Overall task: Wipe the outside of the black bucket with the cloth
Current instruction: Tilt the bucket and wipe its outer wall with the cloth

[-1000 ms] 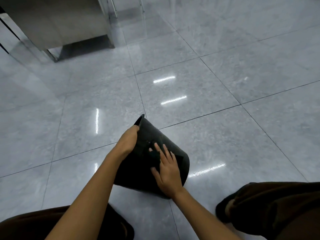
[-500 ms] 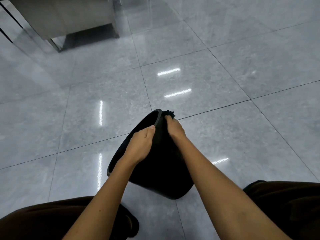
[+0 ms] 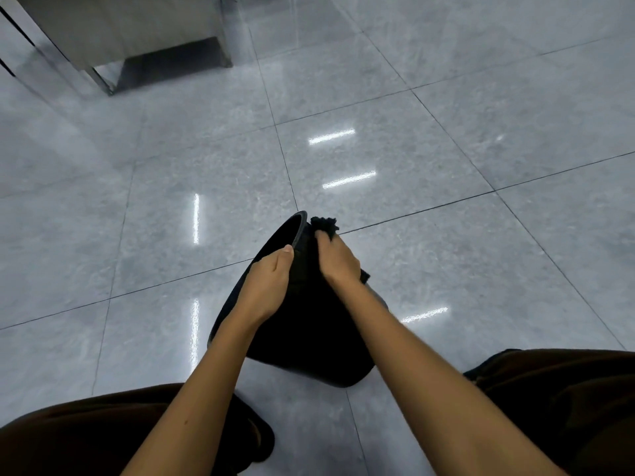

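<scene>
Two hands: both are stretched forward from bare arms and are placed on the black bucket [image 3: 302,338], side by side near its rim.
Left hand [image 3: 266,286]: it is laid over the rim from the left, with the thumb pointing to the far end; the rim is gripped, the fingers curled down out of sight.
Right hand [image 3: 338,259]: it is bent down at the wrist and pressed on the outer wall just right of the rim; it is closed on the cloth [image 3: 324,224].
Cloth: it is black and fuzzy; a tuft is seen past the fingertips and another bit at the right of the wrist.
Black bucket: it is tipped on its side on the floor [image 3: 412,159], in the middle of the view, between the knees [image 3: 86,438]; the open mouth is turned left and far, the base near and right. The wall is smooth and round, and the rim is thick.
Floor: big grey shiny tiles with thin dark lines are seen; lamp streaks are mirrored in them.
Far left: a grey metal cabinet [image 3: 130,29] is seen, raised on legs.
</scene>
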The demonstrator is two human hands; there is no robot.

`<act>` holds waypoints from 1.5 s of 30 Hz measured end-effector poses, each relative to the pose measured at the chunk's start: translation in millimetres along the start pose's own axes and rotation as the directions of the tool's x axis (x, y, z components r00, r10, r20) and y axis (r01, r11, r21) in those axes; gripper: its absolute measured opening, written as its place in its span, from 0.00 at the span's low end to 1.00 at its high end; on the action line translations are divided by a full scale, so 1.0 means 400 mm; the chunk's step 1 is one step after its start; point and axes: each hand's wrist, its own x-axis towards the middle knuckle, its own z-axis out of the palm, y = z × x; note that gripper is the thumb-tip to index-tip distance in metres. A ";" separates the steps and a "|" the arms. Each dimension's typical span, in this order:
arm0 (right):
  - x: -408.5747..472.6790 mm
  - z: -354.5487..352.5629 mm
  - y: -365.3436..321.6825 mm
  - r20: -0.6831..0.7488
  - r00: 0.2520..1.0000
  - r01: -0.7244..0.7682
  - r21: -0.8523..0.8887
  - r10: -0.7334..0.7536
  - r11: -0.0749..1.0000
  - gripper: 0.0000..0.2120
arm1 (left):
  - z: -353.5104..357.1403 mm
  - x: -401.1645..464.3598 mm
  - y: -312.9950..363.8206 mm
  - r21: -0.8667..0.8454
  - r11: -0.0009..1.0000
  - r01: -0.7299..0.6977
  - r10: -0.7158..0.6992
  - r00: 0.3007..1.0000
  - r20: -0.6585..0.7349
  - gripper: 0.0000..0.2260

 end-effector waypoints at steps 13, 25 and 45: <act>-0.202 0.047 0.231 -0.279 0.874 0.382 -0.112 -0.398 0.917 0.26 | 0.008 0.057 0.014 0.033 0.998 0.045 -0.045 0.999 -0.001 0.25; -0.099 -0.019 0.247 -0.235 0.971 0.069 0.070 -0.051 0.995 0.24 | 0.028 0.058 0.040 0.185 0.983 0.009 -0.005 1.000 -0.021 0.25; -0.074 -0.055 0.080 -0.310 0.889 0.392 0.136 -0.336 0.910 0.21 | 0.065 0.001 0.030 0.091 0.973 -0.211 0.211 0.977 0.008 0.19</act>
